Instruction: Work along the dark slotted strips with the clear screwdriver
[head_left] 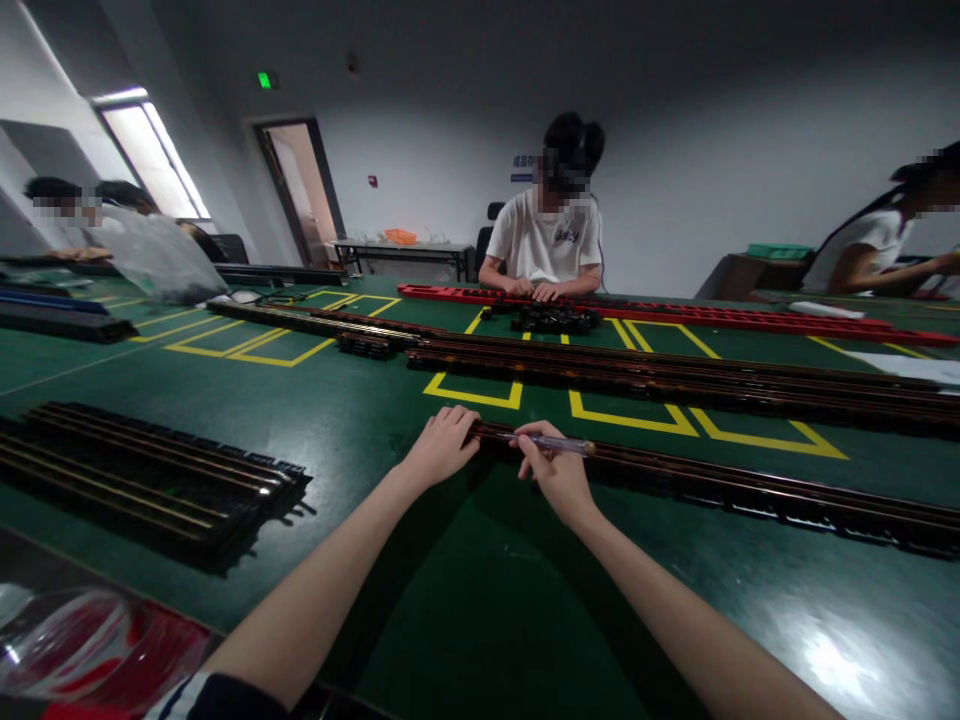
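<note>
My right hand [553,470] is closed round a pen [559,445], its tip pointing left onto a long dark rail [712,475]. The rail lies on the green table [480,620] and runs off to the right, with copper-coloured strips along it. My left hand [444,447] rests at the rail's left end, fingers curled over it. The fingertips partly hide that end. A short gap separates the two hands, and a stretch of rail shows there.
Stacked dark rails [150,470] lie at the left. More long rails [675,375] cross the table beyond my hands, then red rails [787,320]. A plastic bottle [97,640] is at the lower left. Across the table sits a person [547,240], hands on small dark parts [551,317].
</note>
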